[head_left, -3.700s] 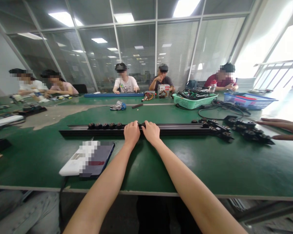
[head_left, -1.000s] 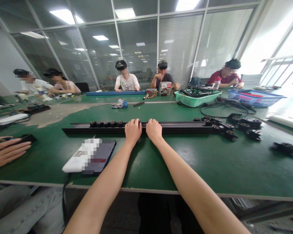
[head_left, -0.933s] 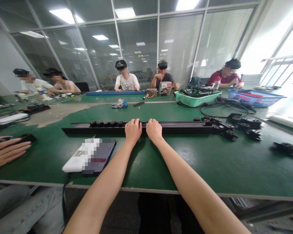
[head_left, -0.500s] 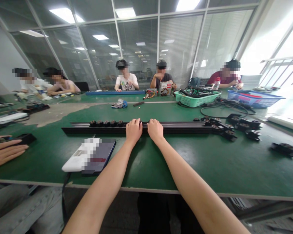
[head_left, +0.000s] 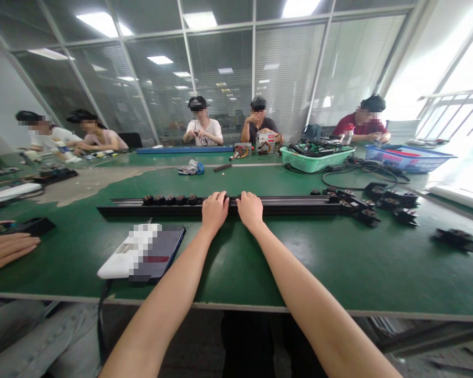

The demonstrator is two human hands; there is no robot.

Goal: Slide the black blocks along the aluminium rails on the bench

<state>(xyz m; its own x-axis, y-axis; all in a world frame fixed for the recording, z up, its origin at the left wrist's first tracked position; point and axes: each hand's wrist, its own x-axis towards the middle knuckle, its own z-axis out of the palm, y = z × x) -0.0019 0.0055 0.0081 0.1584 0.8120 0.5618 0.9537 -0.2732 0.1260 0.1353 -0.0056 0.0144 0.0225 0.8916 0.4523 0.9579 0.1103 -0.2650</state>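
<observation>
**Near field.** Your left hand (head_left: pixel 215 212) and your right hand (head_left: pixel 249 210) lie side by side, a short gap between them, on a long black metal rail (head_left: pixel 284 208), which runs across the bench. The fingers of each hand curl over the rail's top edge; neither hand is spread open, but you cannot tell whether they grip it or only rest on it. A row of round black fittings (head_left: pixel 169 200) sits on the rail just beyond your left hand. The rail lies on a green bench top (head_left: pixel 319 268).

**Left.** A white-and-dark flat device (head_left: pixel 157 253) lies near your left forearm; its surface is pixelated and shows a red band, with no legible writing. At the left edge, another person's hand (head_left: pixel 8 251) lies beside a black handheld object (head_left: pixel 35 226).

**Right.** Black bracket units (head_left: pixel 392 199) lie beyond the rail's right end, and a separate one (head_left: pixel 454 240) sits well apart.

**Far field.** Crumpled gloves (head_left: pixel 191 167), a green plastic basket of cables (head_left: pixel 315 159), a blue basket (head_left: pixel 405 159) and a printed box (head_left: pixel 265 143), its lettering too small to read, lie before seated co-workers (head_left: pixel 260 123).
</observation>
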